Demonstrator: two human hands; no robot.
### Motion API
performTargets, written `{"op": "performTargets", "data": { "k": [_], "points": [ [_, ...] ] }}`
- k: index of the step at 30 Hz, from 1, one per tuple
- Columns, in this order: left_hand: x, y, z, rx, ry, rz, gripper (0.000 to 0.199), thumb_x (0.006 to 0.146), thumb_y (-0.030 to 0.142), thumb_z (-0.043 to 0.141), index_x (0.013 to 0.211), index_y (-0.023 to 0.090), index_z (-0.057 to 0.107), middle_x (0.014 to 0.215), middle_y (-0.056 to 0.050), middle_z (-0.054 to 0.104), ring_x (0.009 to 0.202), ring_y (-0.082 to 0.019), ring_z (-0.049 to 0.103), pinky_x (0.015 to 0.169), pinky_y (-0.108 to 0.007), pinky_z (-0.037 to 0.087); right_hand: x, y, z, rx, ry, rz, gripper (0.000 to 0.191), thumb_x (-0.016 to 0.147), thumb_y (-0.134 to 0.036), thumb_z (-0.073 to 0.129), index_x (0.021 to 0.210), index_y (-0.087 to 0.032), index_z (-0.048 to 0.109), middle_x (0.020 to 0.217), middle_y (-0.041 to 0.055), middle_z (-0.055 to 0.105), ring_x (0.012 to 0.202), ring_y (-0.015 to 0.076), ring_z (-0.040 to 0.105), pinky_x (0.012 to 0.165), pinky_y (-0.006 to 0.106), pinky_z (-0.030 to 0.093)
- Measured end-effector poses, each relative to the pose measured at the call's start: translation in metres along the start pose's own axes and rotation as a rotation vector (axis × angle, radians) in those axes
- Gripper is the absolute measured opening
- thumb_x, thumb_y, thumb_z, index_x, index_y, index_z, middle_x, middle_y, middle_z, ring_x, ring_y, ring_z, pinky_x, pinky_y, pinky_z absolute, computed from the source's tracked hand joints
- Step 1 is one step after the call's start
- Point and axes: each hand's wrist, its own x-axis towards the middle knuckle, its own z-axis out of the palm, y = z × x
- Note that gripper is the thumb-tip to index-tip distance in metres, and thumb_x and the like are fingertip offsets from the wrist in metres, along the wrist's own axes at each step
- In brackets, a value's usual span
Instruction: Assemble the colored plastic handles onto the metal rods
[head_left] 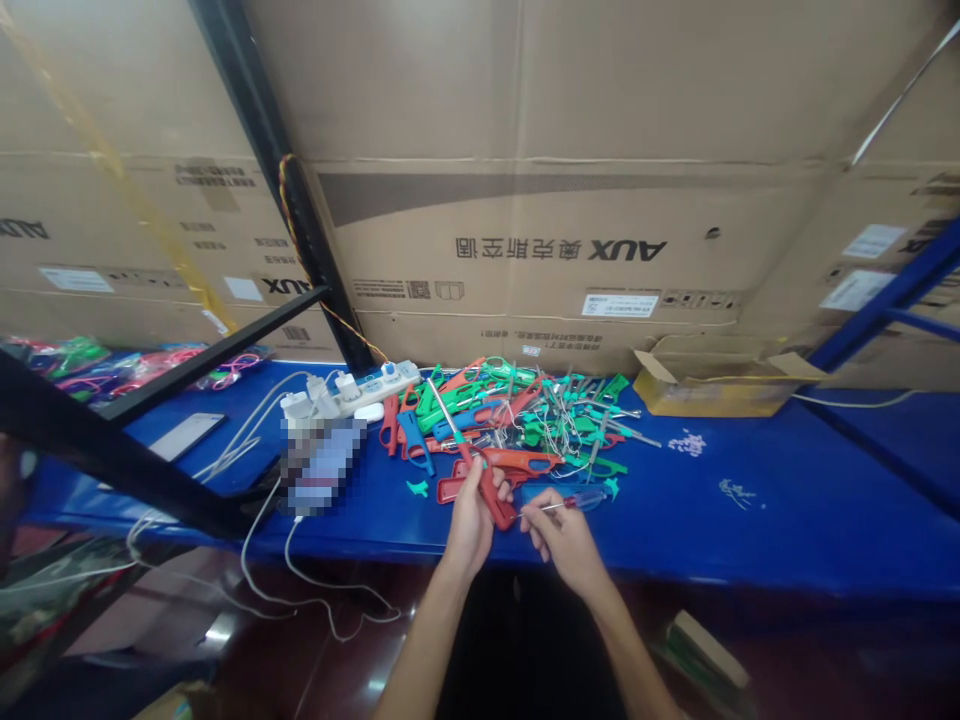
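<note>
Near the front edge of the blue table, my left hand (474, 515) is closed around a red lighter (495, 496), whose metal tube slants up to the left. My right hand (556, 530) is closed on a screwdriver (576, 500) with a clear handle; its thin shaft points left at the lower end of the red lighter. Behind both hands lies a pile of green, red and blue lighter parts (480, 410) with metal tubes and wires. A small green piece (418, 488) lies left of the red lighter.
A power strip (375, 390) with plugs and white cables is left of the pile, beside a phone (326, 470). An open cardboard box (712, 395) stands at the back right. Small pink pieces (687, 443) lie before it. A black post (277, 150) rises on the left.
</note>
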Motion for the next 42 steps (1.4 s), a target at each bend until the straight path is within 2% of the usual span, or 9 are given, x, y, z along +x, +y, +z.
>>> {"op": "performTargets", "data": {
  "k": [12,17,25,34,42],
  "points": [
    [-0.0008,0.0022,-0.0004,-0.032,-0.020,-0.012,0.041,0.080,0.049,0.083,0.087,0.018,0.058,0.070,0.004,0.049,0.060,-0.011,0.047,0.062,-0.024,0.045,0.0011,-0.0036,0.0016,-0.091,-0.052,-0.008,0.036,0.093,-0.053,0.061,0.077,-0.021,0.062,0.054,-0.0054,0.052,0.046,0.0099,0.045,0.046,0.023,0.035],
    [-0.0009,0.0028,-0.0007,-0.030,-0.026,-0.027,0.041,0.081,0.049,0.083,0.083,0.018,0.056,0.070,0.004,0.049,0.060,-0.011,0.047,0.061,-0.024,0.044,0.0010,-0.0066,0.0029,-0.091,-0.048,-0.016,0.035,0.093,-0.052,0.060,0.077,-0.022,0.060,0.054,-0.0055,0.053,0.044,0.0099,0.043,0.044,0.023,0.034],
    [0.0006,0.0011,-0.0018,-0.042,-0.016,-0.016,0.042,0.079,0.049,0.084,0.088,0.018,0.058,0.070,0.005,0.049,0.059,-0.010,0.046,0.061,-0.024,0.045,0.0012,-0.0051,0.0041,-0.106,-0.021,-0.031,0.035,0.092,-0.053,0.062,0.078,-0.022,0.060,0.056,-0.0039,0.056,0.047,0.0115,0.048,0.046,0.024,0.037],
    [-0.0007,0.0023,-0.0012,-0.036,-0.021,-0.028,0.040,0.080,0.046,0.084,0.087,0.018,0.057,0.072,0.004,0.050,0.060,-0.011,0.048,0.061,-0.024,0.045,0.0013,-0.0047,0.0043,-0.110,-0.009,-0.041,0.037,0.094,-0.055,0.059,0.077,-0.023,0.059,0.053,-0.0050,0.053,0.043,0.0108,0.044,0.043,0.023,0.035],
    [-0.0016,0.0038,0.0005,-0.040,-0.025,-0.044,0.042,0.080,0.049,0.083,0.086,0.019,0.055,0.072,0.004,0.050,0.061,-0.011,0.048,0.058,-0.023,0.042,0.0025,0.0018,0.0060,-0.181,0.003,-0.104,0.035,0.096,-0.051,0.059,0.077,-0.022,0.062,0.063,-0.0008,0.064,0.051,0.0133,0.056,0.052,0.025,0.046]
  ]
}}
